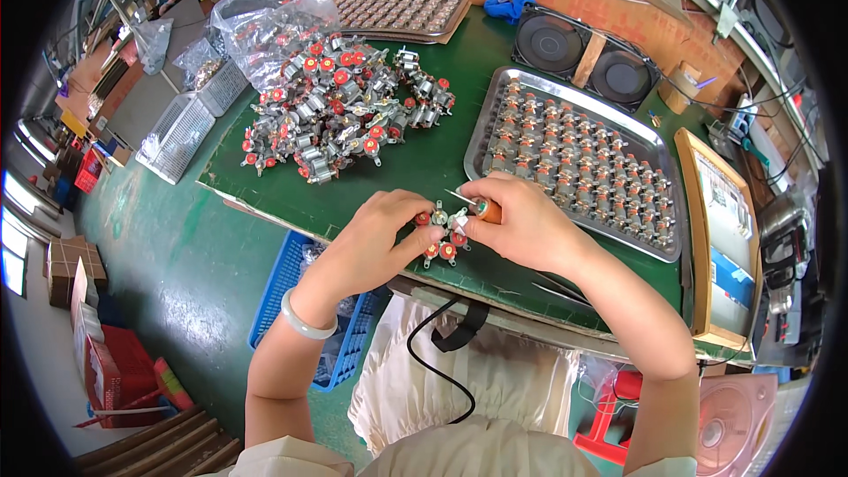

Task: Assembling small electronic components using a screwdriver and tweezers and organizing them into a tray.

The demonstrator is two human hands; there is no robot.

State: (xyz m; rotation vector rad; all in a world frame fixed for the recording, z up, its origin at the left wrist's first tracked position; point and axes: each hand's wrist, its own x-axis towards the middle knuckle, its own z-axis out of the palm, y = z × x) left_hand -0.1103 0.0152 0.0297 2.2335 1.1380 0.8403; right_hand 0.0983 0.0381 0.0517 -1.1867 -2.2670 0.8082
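Observation:
My left hand (380, 234) is closed at the table's near edge, thumb and forefinger pinching a small metal motor-like part with a red cap (423, 219). My right hand (526, 225) is closed round an orange-handled tool (488, 210) with a thin metal tip, close to the same parts. A small white piece (460, 223) shows by its fingertips; I cannot tell whether it is held. Several red-capped parts (447, 251) lie between and below both hands. Beyond them is a large heap of loose parts (340, 110). A metal tray (481, 137) on the right carries rows of similar parts.
A second filled tray (455, 28) and a clear plastic bag (265, 13) are at the back. Two round black burners (552, 42) stand behind the right tray. A wooden-framed box (720, 230) bounds the right side. Tweezers (561, 290) lie near the front edge. A blue crate (281, 287) is below.

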